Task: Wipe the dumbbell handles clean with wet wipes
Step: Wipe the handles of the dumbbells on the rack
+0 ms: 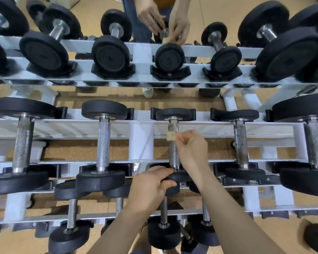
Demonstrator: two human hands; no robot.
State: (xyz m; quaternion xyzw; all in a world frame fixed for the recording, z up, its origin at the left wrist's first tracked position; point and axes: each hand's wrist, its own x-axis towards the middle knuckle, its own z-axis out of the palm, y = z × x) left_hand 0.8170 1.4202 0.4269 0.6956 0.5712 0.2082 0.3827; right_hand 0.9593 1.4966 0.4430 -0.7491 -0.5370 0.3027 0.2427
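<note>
Nearest, the left hand (pixel 151 184) is clamped on the dumbbell's near weight (pixel 174 180) to steady it on the rack (pixel 141 140), while a wet wipe (pixel 171 135) is pinched against its handle (pixel 173 149) by the right hand (pixel 193 147).

Handle (pixel 173 143) middle behind right hand (pixel 193 149); wipe (pixel 170 135) mostly hidden.

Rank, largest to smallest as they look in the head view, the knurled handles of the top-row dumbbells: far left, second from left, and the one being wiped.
1. Far-left handle, thickest.
2. Second-from-left handle, thinner but similar in length.
3. Wiped handle, thinnest, partly covered by the right hand and wipe.
</note>
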